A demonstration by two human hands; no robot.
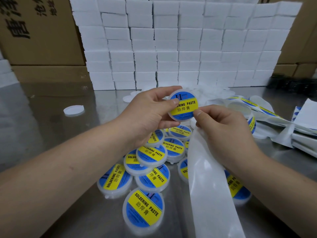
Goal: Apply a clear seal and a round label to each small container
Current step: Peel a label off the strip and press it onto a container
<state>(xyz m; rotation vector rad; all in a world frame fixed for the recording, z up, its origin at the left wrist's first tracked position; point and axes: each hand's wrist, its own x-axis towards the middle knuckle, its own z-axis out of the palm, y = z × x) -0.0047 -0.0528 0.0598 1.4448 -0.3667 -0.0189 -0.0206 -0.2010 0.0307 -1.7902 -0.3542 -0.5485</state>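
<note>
Labelled containers [151, 157] lie heaped on the desk [51, 134]. Stacked boxes [180, 48] stand behind them. Label sheets [274, 117] lie right.

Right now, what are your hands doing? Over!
Left grip holds labelled container, thumb on top. Right grip holds white strip, thumb by container's rim. Labelled pile underneath, nothing in the way.

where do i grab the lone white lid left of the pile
Pinch the white lid by opposite sides of its rim, coming straight down from above: it lies flat on the steel table with bare space all round, so only its low side wall offers a grip.
</note>
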